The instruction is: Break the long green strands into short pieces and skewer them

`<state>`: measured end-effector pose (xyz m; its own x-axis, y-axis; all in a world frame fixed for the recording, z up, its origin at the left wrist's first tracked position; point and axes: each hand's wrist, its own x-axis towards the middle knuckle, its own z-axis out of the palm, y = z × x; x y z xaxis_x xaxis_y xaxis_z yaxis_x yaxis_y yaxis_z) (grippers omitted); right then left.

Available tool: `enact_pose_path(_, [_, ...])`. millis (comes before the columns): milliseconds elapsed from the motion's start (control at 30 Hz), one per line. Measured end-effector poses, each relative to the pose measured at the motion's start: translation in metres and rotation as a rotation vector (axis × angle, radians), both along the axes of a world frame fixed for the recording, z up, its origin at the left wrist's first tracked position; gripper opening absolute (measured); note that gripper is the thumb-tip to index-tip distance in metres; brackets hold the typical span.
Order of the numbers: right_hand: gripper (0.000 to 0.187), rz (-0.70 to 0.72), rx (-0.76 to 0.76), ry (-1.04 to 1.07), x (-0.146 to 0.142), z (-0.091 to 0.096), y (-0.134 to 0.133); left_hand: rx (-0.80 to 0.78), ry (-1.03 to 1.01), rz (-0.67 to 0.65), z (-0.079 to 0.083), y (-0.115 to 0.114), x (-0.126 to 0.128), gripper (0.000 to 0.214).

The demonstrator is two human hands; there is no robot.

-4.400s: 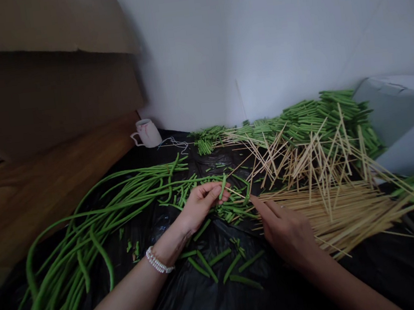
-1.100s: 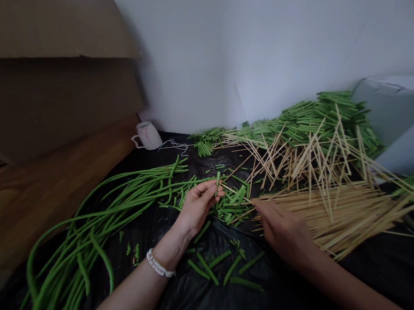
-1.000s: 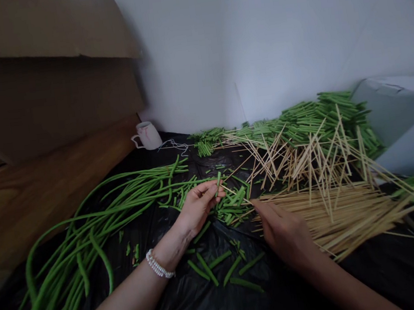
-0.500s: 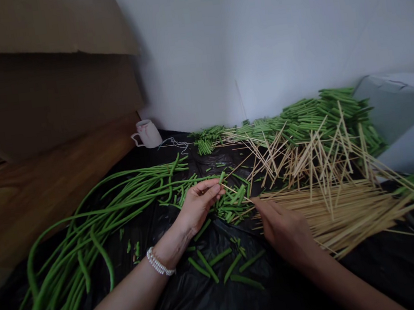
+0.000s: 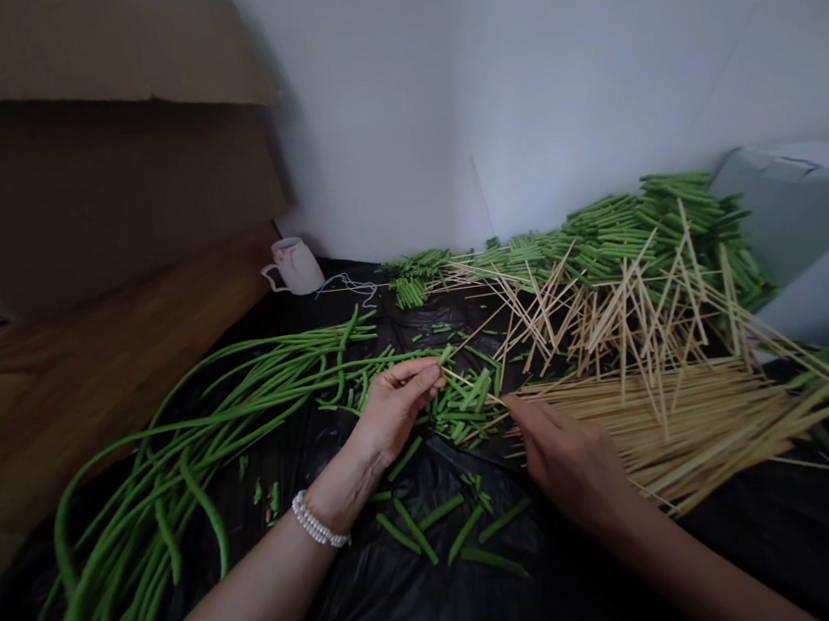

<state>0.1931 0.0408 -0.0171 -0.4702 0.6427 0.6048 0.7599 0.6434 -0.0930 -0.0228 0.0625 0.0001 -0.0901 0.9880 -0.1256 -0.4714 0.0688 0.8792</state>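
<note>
Between finger and thumb, my left hand (image 5: 401, 405) pinches a short cut piece of long bean (image 5: 445, 355). My right hand (image 5: 568, 448) is closed on a thin bamboo skewer (image 5: 473, 384), which slants up and left to the bean piece. Whether its tip is inside the bean or only touching it, I cannot tell. Below and between the hands lies a heap of cut bean pieces (image 5: 464, 413). Several longer pieces (image 5: 453, 535) rest nearer to me on the black plastic sheet (image 5: 392, 616).
Long whole beans (image 5: 175, 451) spread over the left side. Loose skewers (image 5: 685, 418) lie at the right, below a pile of skewered beans (image 5: 623, 229) along the white wall. A white mug (image 5: 297, 266) stands at the back beside a cardboard box (image 5: 104, 187); a pale box (image 5: 813, 231) is far right.
Both hands stay almost in place, with the bean piece and skewer still held. The view has shifted very slightly.
</note>
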Motion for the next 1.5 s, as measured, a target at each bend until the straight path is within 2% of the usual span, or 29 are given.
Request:
enact_pose_path(767, [0.036,0.050,0.010,0.016,-0.001,0.000,-0.003,-0.089,-0.111,-0.134,0.000,-0.001,-0.003,0.022])
enact_pose_path(1067, [0.037,0.049,-0.024,0.026,-0.001,-0.004,-0.003,-0.114,-0.066,-0.120,0.002,-0.001,-0.003,0.022])
enact_pose_path(1333, [0.037,0.076,-0.015,0.015,-0.004,-0.002,-0.005,-0.039,0.070,-0.218,-0.005,-0.010,0.011,0.018])
enact_pose_path(1433, [0.037,0.070,-0.015,0.014,-0.001,-0.002,-0.002,0.034,0.175,-0.183,-0.007,-0.009,0.012,0.018])
enact_pose_path(1500, [0.036,0.061,-0.018,0.052,0.002,-0.002,0.002,0.097,0.334,-0.131,-0.007,-0.007,0.009,0.020])
